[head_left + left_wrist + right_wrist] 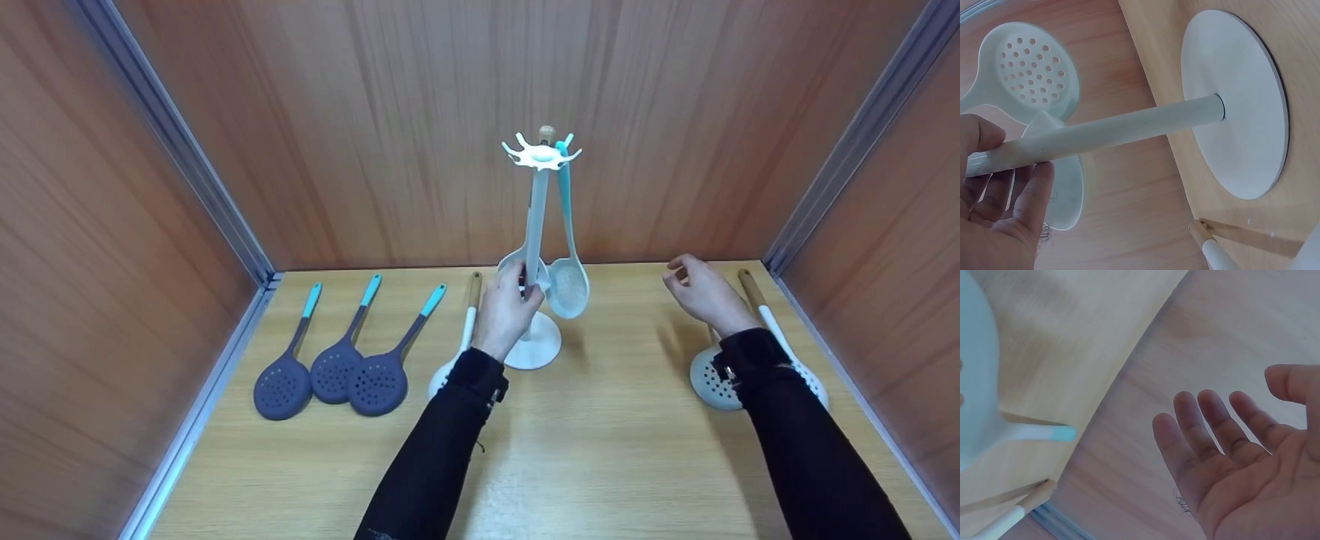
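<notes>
My left hand (506, 311) grips the pole of a white utensil stand (537, 214) between thumb and fingers. A ladle (568, 289) with a turquoise handle hangs from the stand's right side. Behind the pole hangs a white skimmer (1030, 70), its holes plain in the left wrist view; the hand and pole partly hide it in the head view. My right hand (701, 292) is held above the right side of the table, holding nothing, its fingers loosely bent and apart. Below it lies a pale skimmer (712, 379), partly covered by the right forearm.
Three dark skimmers (282, 386) with turquoise handle ends lie at the left. Between them and the stand lies a white utensil with a wooden handle end (475, 289). Another wooden-ended white skimmer (776, 330) lies at the far right. Wood-grain panels (420, 112) enclose the table.
</notes>
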`<act>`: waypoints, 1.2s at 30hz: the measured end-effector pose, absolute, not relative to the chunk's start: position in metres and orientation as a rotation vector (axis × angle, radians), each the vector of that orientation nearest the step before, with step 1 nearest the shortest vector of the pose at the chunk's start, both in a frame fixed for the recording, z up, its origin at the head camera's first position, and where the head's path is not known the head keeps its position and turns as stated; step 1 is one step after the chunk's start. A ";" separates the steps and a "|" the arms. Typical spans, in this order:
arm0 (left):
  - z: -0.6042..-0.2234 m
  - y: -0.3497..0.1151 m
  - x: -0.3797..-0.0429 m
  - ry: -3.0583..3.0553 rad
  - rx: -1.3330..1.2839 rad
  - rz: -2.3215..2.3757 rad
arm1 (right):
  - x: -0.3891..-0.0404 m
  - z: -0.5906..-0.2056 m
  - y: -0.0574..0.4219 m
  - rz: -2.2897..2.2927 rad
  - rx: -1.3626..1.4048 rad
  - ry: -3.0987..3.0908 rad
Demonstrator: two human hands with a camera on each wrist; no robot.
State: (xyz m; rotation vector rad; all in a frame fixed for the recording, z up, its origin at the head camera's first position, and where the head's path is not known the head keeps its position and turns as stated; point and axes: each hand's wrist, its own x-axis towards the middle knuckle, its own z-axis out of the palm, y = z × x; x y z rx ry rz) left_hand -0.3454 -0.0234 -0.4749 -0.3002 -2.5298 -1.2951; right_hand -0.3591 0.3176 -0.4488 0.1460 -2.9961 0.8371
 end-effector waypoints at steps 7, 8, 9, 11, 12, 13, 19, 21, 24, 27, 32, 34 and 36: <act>-0.477 -0.023 -0.346 -2.515 -0.316 -1.257 | -0.360 -0.454 0.328 0.810 0.112 -3.051; -0.478 -0.023 -0.347 -2.514 -0.321 -1.249 | -0.361 -0.455 0.329 0.802 0.107 -3.060; -0.478 -0.022 -0.346 -2.516 -0.323 -1.239 | -0.361 -0.455 0.331 0.794 0.100 -3.069; -0.478 -0.022 -0.346 -2.528 -0.321 -1.230 | -0.361 -0.457 0.332 0.792 0.077 -3.088; -0.478 -0.022 -0.346 -2.534 -0.322 -1.231 | -0.361 -0.457 0.333 0.792 0.064 -3.099; -0.478 -0.022 -0.347 -2.539 -0.323 -1.229 | -0.360 -0.458 0.334 0.793 0.055 -3.106; -0.478 -0.022 -0.346 -2.551 -0.326 -1.225 | -0.359 -0.462 0.341 0.785 0.009 -3.149; -0.478 -0.022 -0.347 -2.552 -0.330 -1.230 | -0.359 -0.463 0.343 0.777 0.004 -3.165; -0.478 -0.022 -0.347 -2.552 -0.340 -1.250 | -0.361 -0.466 0.349 0.757 0.016 -3.188; -0.478 -0.022 -0.348 -2.558 -0.341 -1.274 | -0.362 -0.468 0.354 0.742 0.024 -3.206; -0.480 -0.023 -0.348 -2.557 -0.338 -1.282 | -0.362 -0.472 0.359 0.736 0.016 -3.234; -0.481 -0.023 -0.348 -2.537 -0.358 -1.257 | -0.361 -0.473 0.360 0.734 0.013 -3.241; -0.481 -0.023 -0.348 -2.518 -0.376 -1.235 | -0.359 -0.474 0.360 0.730 -0.005 -3.244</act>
